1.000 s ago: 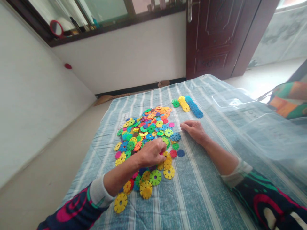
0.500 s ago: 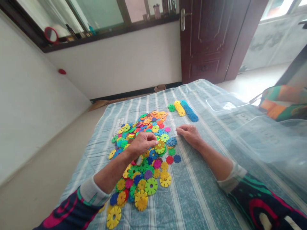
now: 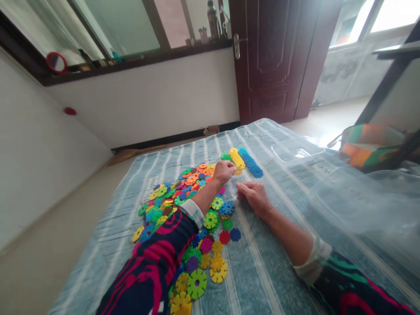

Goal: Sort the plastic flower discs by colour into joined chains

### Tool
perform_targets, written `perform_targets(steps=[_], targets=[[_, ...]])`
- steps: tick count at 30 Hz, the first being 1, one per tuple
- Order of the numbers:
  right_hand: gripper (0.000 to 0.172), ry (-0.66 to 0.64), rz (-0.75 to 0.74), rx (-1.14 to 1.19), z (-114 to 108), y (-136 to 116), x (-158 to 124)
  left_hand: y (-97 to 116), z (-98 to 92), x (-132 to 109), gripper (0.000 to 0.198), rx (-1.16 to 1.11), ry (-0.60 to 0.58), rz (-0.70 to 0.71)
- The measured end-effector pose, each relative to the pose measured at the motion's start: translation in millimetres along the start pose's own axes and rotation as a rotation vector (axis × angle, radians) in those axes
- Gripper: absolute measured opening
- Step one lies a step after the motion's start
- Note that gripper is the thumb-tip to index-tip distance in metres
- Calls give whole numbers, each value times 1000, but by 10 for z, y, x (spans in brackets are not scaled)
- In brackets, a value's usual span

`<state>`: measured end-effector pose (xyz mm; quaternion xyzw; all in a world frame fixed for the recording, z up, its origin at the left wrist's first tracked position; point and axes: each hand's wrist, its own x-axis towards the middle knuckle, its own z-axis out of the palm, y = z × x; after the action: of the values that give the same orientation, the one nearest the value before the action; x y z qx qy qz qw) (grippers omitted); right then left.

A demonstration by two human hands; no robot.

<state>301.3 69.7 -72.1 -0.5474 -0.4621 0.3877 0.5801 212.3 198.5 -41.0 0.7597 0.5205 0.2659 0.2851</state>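
Observation:
A yellow snowflake disc (image 3: 238, 172) is pinched in my left hand (image 3: 224, 170), at the near end of a row of overlapping yellow discs (image 3: 235, 156). Beside that row lie a longer row of blue discs (image 3: 251, 162) and a small group of green discs (image 3: 225, 156), partly behind my left hand. My right hand (image 3: 255, 197) hovers just nearer, thumb and fingers closed together, with nothing visible in them. Under and around my left forearm spreads a loose pile of mixed-colour snowflake discs (image 3: 197, 283), part of it hidden by the sleeve.
Everything lies on a striped blue-grey cloth (image 3: 259, 271). To the right are a clear plastic lid or tray (image 3: 295, 154) and a large clear plastic container (image 3: 354, 201). An orange and green bag (image 3: 370, 142) is beyond them. A dark red door (image 3: 269, 65) stands behind.
My left hand has moved from the pile, up and to the right, to the yellow row with a yellow disc. My right hand stays nearly in place. The view has shifted slightly.

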Motion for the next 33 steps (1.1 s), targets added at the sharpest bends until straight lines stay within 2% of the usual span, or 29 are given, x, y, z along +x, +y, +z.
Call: perform_targets(steps=[4,8,20,24,27,30,33], targets=[[40,-21,8,-12,7,-25,10,-9,180,245,9,65,20,-10],[41,-33,19,-34,16,-63,12,-19,222,372,10,129,31,4],[39,-60,30,-44,27,-68,13,25,180,416,13,232,72,73],[39,-68,26,-56,21,-79,10,44,71,361,16,238,72,90],[39,-65,31,-50,14,-71,7,71,-88,248,17,228,39,114],[40,-53,28,-36,6,-38,8,97,-308,29,16,210,-48,135],[40,-57,8,-39,-4,-9,7,104,-558,-308,12,189,-197,144]])
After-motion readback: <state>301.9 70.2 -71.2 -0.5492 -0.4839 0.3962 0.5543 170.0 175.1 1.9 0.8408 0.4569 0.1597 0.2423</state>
